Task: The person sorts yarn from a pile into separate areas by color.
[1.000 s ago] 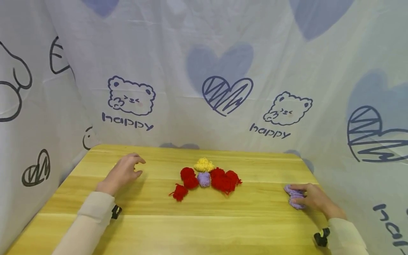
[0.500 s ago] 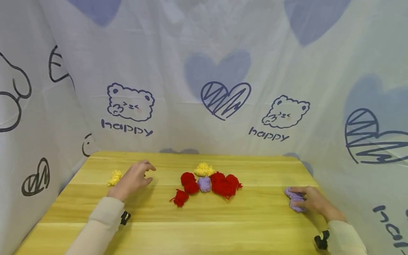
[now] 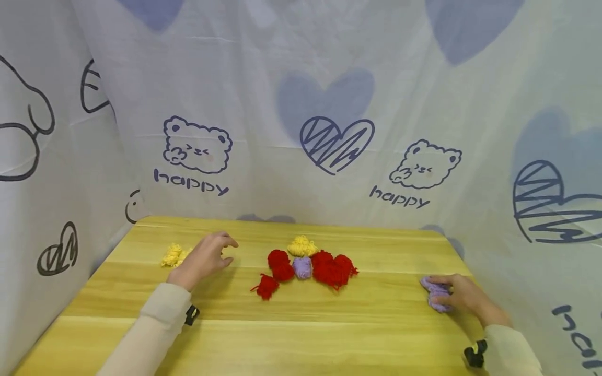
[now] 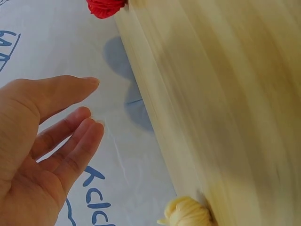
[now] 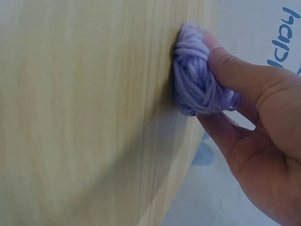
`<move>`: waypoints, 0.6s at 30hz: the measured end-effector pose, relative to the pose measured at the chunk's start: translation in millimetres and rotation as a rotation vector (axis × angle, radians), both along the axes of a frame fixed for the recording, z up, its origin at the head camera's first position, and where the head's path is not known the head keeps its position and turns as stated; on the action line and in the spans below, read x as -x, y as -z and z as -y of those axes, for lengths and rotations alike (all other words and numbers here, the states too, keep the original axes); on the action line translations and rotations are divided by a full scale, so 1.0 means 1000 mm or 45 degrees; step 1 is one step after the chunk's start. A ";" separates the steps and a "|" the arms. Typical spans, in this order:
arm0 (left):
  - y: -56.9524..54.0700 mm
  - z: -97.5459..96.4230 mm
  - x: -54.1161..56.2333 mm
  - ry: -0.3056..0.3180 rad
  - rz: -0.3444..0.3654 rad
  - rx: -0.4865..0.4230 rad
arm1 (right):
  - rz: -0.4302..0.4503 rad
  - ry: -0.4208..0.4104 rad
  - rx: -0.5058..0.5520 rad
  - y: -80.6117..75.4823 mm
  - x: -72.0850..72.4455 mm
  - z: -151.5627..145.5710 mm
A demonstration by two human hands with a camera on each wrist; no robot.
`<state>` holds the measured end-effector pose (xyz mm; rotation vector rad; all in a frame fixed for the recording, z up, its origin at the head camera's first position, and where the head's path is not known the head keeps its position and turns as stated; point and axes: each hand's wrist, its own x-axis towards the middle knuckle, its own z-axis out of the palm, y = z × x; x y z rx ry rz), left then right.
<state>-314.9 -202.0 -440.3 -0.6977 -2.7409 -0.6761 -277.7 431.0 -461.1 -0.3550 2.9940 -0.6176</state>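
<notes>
My left hand (image 3: 206,260) hovers over the left part of the table, fingers loosely bent and holding nothing. Beside its wrist lies yellow yarn (image 3: 173,255), partly hidden by the hand. On the right, my right hand (image 3: 470,298) pinches purple yarn (image 3: 435,295) between thumb and fingers, at the tabletop. The right wrist view shows this wound purple bundle (image 5: 195,77) close up, with some fingers hidden behind it. Between the hands sit red yarn balls (image 3: 280,265), a small purple ball (image 3: 302,267), a yellow ball (image 3: 302,246) and a larger red cluster (image 3: 333,269).
A small red ball (image 3: 266,286) with loose strands lies nearer me, left of the group. The wooden table (image 3: 301,339) ends at a printed white curtain (image 3: 263,172), which also hangs along both sides.
My left hand has moved right, away from the yellow yarn on the left, which now shows more. The right hand stays in place with the purple yarn. The head view shifted slightly.
</notes>
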 end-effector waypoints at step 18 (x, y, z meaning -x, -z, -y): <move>-0.005 -0.033 0.010 0.087 -0.032 0.016 | 0.014 -0.012 -0.007 0.000 0.000 0.002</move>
